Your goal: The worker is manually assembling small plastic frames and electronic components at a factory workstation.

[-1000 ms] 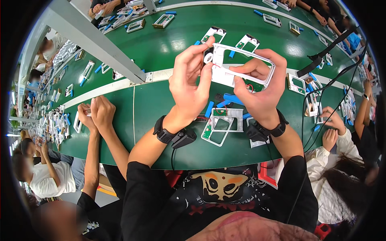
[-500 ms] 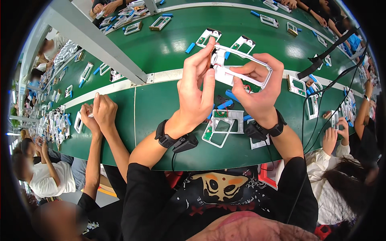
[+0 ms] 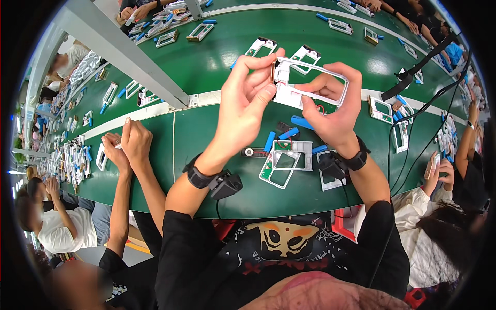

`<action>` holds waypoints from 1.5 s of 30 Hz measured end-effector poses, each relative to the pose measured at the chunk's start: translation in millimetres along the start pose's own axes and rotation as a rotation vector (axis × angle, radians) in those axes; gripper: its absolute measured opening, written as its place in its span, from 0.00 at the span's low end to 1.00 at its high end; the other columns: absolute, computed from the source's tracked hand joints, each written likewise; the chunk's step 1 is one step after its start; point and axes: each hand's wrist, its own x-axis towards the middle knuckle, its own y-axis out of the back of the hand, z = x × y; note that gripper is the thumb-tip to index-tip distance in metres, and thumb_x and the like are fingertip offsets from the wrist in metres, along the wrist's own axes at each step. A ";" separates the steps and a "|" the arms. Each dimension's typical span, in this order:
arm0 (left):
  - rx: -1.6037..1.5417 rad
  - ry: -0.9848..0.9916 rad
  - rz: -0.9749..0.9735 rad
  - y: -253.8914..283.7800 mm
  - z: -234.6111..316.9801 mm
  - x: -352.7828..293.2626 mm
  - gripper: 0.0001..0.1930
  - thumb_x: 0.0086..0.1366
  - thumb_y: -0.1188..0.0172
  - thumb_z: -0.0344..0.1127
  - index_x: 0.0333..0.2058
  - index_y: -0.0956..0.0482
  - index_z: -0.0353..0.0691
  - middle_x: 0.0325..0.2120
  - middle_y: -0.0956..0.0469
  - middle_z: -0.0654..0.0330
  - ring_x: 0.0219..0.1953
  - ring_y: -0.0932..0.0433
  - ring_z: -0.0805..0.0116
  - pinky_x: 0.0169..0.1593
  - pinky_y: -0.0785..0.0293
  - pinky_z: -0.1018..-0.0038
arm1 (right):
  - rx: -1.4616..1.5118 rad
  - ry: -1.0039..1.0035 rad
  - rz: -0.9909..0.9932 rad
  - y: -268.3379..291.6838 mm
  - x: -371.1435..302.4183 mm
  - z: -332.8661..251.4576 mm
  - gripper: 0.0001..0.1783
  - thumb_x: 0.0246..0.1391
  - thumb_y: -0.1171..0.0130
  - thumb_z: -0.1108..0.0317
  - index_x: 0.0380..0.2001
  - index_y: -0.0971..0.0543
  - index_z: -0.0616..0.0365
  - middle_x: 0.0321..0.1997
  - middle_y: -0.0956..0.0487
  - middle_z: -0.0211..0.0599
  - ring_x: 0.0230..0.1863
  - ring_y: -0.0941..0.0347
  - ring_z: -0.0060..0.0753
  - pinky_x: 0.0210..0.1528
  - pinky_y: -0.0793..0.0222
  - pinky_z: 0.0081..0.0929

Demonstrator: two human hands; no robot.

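Observation:
In front of me, above the bench, is a white plastic housing [image 3: 289, 96] with a rectangular opening. A copper-coloured end piece [image 3: 273, 73] shows at its left end, and a bit of green board with red wire at its lower edge. My right hand [image 3: 333, 101] grips the right part, thumb and fingers around the frame. My left hand [image 3: 243, 98] is closed on the copper-coloured end, fingertips above and thumb below. Beneath the hands lie two overlapping white frames [image 3: 292, 163], blue cylindrical cells [image 3: 288, 134] and a dark strip with a round white part [image 3: 250, 152].
A green belt [image 3: 232, 36] behind a metal rail [image 3: 217, 98] carries similar housings [image 3: 305, 58]. A grey post [image 3: 129, 51] rises at left. Black cables [image 3: 413, 119] hang at right. Co-workers' hands [image 3: 129, 144] are at left and right [image 3: 438, 173]. A pile of housings [image 3: 72, 165] lies far left.
My left hand has shifted slightly left and lower, uncovering the dark strip. Housings on the belt have moved a little left. The co-worker at right has raised a part.

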 end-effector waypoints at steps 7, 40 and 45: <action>-0.274 0.308 -0.129 29.0 -2.6 13.7 0.20 0.64 0.42 0.25 0.53 0.37 0.32 0.55 0.29 0.43 0.56 0.27 0.56 0.56 0.25 0.65 | 0.244 -0.270 -0.081 7.4 12.7 3.3 0.40 0.41 0.38 0.84 0.58 0.43 0.59 0.34 0.23 0.42 0.36 0.22 0.28 0.40 0.25 0.23; 1.035 0.407 -0.776 31.0 -48.1 -15.8 0.33 0.46 0.27 0.37 0.52 0.28 0.36 0.49 0.26 0.51 0.52 0.28 0.50 0.55 0.31 0.62 | -1.030 -0.559 -0.607 143.6 60.6 221.6 0.48 0.40 0.29 0.53 0.64 0.37 0.56 0.55 0.27 0.57 0.58 0.33 0.54 0.61 0.37 0.39; 1.124 0.453 -0.964 17.8 -27.9 -17.8 0.36 0.40 0.24 0.35 0.50 0.28 0.38 0.46 0.28 0.53 0.51 0.29 0.51 0.53 0.30 0.61 | -1.172 -0.512 -0.463 134.7 51.5 197.2 0.46 0.42 0.31 0.50 0.64 0.36 0.50 0.55 0.27 0.57 0.59 0.35 0.54 0.63 0.40 0.39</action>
